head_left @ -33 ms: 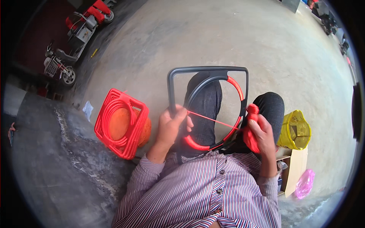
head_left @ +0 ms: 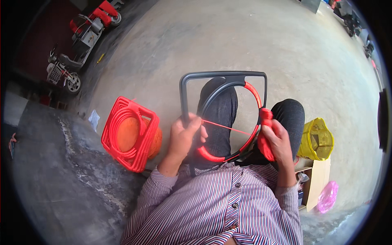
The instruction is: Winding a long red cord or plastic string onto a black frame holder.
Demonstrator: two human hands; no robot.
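A black square frame with a ring inside it (head_left: 222, 74) stands over my thighs. Red cord wraps the ring at its upper right (head_left: 254, 93), lower right and lower left. My left hand (head_left: 184, 132) is closed around the frame's left side, thumb and forefinger near one end of a taut red strand (head_left: 226, 127). That strand crosses the ring's opening to its right side. There my right hand (head_left: 279, 141) grips a bundle of red cord (head_left: 265, 143), close beside the frame. My right fingertips are partly hidden behind the bundle.
Red frames with rings (head_left: 134, 157) lie stacked at my left on an orange round thing (head_left: 128, 134). A yellow bucket (head_left: 312, 141), an open cardboard box (head_left: 318, 183) and a pink plastic bag (head_left: 328, 197) are at my right. Parked vehicles (head_left: 83, 43) stand far left.
My right hand and the red cord bundle have shifted slightly left, closer to the ring's right side. My left hand and the black frame look the same.
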